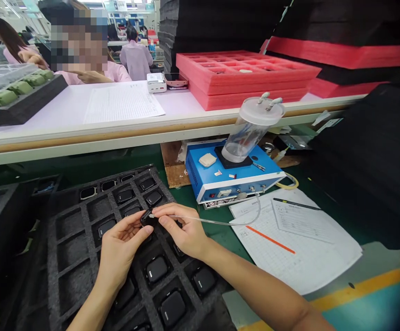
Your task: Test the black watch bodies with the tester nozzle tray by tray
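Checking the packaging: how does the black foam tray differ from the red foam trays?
The black foam tray lies on the green bench; the red foam trays sit stacked on the white shelf. The black tray's cells look larger and hold dark devices. Both are compartmented foam.

**Black grid, blue box, coral foam**
A black foam tray (72, 257) forms a square-cell grid around glossy black devices (157, 269); to the right, a blue box (217, 172) with white trim sits on a green bench mat (220, 239), below far coral-red foam trays (241, 78); a white ruled sheet (300, 248) bears an orange stripe.
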{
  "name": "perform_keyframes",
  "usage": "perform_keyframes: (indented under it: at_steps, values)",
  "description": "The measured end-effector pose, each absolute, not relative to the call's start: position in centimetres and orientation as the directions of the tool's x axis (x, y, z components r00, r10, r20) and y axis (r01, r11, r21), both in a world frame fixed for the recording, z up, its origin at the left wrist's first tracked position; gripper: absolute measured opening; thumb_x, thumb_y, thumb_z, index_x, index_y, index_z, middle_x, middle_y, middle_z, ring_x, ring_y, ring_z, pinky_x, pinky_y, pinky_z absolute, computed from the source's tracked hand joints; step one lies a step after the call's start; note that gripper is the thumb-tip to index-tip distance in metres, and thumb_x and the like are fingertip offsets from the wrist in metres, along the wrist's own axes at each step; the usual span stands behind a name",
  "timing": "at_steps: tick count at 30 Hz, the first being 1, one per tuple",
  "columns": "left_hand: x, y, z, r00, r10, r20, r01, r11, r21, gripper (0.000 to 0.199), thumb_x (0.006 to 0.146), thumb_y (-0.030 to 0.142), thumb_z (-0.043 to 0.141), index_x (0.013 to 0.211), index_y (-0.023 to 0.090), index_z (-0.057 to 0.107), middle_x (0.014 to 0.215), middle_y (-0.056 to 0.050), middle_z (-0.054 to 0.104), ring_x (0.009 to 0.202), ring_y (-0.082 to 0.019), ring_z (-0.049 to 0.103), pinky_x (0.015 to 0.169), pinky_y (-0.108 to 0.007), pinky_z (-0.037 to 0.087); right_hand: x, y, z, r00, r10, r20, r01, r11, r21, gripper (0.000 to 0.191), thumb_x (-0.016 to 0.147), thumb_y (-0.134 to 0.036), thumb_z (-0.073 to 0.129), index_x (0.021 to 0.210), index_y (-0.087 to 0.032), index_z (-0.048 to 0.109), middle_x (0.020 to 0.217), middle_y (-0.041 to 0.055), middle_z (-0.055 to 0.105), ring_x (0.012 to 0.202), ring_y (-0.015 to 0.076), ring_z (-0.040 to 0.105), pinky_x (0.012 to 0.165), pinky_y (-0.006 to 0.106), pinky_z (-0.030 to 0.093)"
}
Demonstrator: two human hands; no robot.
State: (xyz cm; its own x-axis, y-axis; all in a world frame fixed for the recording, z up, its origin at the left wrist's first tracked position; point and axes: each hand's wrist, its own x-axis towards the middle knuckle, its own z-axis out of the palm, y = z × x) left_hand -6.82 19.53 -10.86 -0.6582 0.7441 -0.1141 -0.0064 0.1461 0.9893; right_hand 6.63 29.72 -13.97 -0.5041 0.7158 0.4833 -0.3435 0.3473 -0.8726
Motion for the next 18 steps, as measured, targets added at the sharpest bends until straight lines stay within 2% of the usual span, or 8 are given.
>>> perform_keyframes:
  at_steps: [6, 8, 10, 11, 13, 15, 18]
  values:
    - [-6.2, 19.3, -10.9, -0.646, 0.76, -0.072, 0.061, 0.146, 0.987, 0.046, 0.063, 0.035, 0.089, 0.104, 0.018, 0.079, 0.095, -0.007, 0.079, 0.087, -0.022, 0.073, 0.085, -0.033, 0.058, 6.9, 29.5, -14.0, -0.514, 0.699, 0.497, -0.323, 0.379, -0.867, 0.015, 0.096, -0.027, 0.061, 0.097, -0.023, 0.076, 0.103, 0.0066, 0.078, 0.098, 0.0197, 0.074, 0.085, 0.032, 0.062]
    - [-6.5, 18.9, -10.1, -0.619, 0.785, -0.024, 0.138, 0.139, 0.981, 0.041, 0.07, 0.035, 0.082, 0.107, 0.017, 0.078, 0.098, -0.008, 0.079, 0.089, -0.023, 0.073, 0.085, -0.035, 0.058, 7.2, 29.2, -14.3, -0.518, 0.707, 0.482, -0.299, 0.378, -0.876, 0.015, 0.096, -0.026, 0.062, 0.098, -0.024, 0.076, 0.105, 0.0067, 0.078, 0.1, 0.0205, 0.073, 0.087, 0.034, 0.062]
    - [-8.0, 18.5, -9.0, -0.6, 0.798, 0.063, 0.3, 0.151, 0.942, 0.038, 0.078, 0.032, 0.074, 0.113, 0.017, 0.076, 0.1, -0.009, 0.079, 0.09, -0.024, 0.073, 0.084, -0.035, 0.057, 7.5, 29.0, -14.6, -0.519, 0.72, 0.461, -0.286, 0.362, -0.887, 0.014, 0.096, -0.026, 0.062, 0.099, -0.024, 0.076, 0.107, 0.0067, 0.077, 0.1, 0.0208, 0.073, 0.085, 0.034, 0.062]
    - [-9.3, 18.4, -8.3, -0.592, 0.798, 0.112, 0.41, 0.178, 0.895, 0.038, 0.081, 0.03, 0.071, 0.116, 0.017, 0.074, 0.102, -0.009, 0.078, 0.091, -0.024, 0.072, 0.084, -0.035, 0.057, 7.6, 28.9, -14.8, -0.518, 0.726, 0.452, -0.284, 0.352, -0.892, 0.014, 0.096, -0.026, 0.062, 0.1, -0.024, 0.076, 0.107, 0.0067, 0.077, 0.099, 0.0209, 0.073, 0.083, 0.034, 0.063]
    - [-12.6, 18.3, -6.9, -0.558, 0.809, 0.186, 0.635, 0.272, 0.723, 0.041, 0.082, 0.023, 0.067, 0.123, 0.018, 0.07, 0.108, -0.01, 0.077, 0.098, -0.024, 0.071, 0.088, -0.035, 0.055, 7.7, 28.8, -15.2, -0.519, 0.735, 0.436, -0.278, 0.337, -0.9, 0.015, 0.095, -0.028, 0.063, 0.1, -0.023, 0.076, 0.106, 0.007, 0.077, 0.098, 0.0211, 0.073, 0.081, 0.034, 0.063]
    - [-16.1, 18.5, -6.1, -0.475, 0.869, 0.135, 0.795, 0.358, 0.49, 0.035, 0.084, 0.017, 0.059, 0.118, 0.016, 0.07, 0.109, -0.01, 0.077, 0.101, -0.024, 0.07, 0.091, -0.035, 0.053, 7.7, 28.7, -15.4, -0.525, 0.736, 0.428, -0.267, 0.335, -0.904, 0.015, 0.095, -0.03, 0.063, 0.099, -0.023, 0.076, 0.105, 0.0073, 0.077, 0.098, 0.0214, 0.073, 0.082, 0.035, 0.063]
    - [-19.3, 19.3, -6.2, -0.414, 0.91, 0.021, 0.832, 0.369, 0.414, 0.028, 0.083, 0.012, 0.054, 0.102, 0.015, 0.075, 0.096, -0.007, 0.079, 0.09, -0.021, 0.072, 0.087, -0.031, 0.054, 7.8, 28.5, -15.6, -0.53, 0.741, 0.412, -0.246, 0.331, -0.911, 0.017, 0.094, -0.033, 0.064, 0.099, -0.022, 0.076, 0.104, 0.0072, 0.078, 0.097, 0.0216, 0.073, 0.083, 0.036, 0.064]
